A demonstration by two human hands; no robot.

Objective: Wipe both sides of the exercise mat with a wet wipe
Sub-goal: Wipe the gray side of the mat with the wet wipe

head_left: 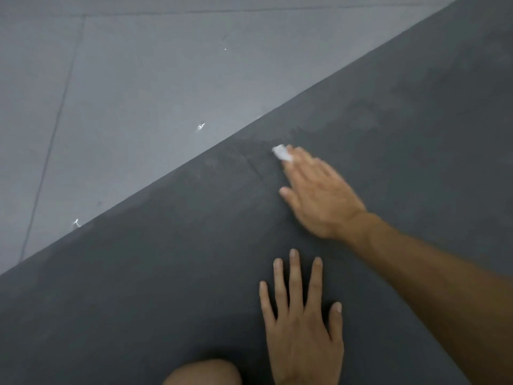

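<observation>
While the left hand (302, 326) lies flat and open on the near mat (166, 287), the right hand (319, 195) presses a wet wipe (281, 152) under its fingertips near the mat's far edge (damp streaks show there). Next, probably, strokes toward dry areas. Grey tiled floor (111, 93) lies beyond.

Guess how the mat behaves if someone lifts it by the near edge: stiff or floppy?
Probably floppy: the mat lies thin and dead flat on the floor. Likely grippy, given its ribbed texture. The left hand pressed flat on it suggests it could shift under the right hand.
</observation>
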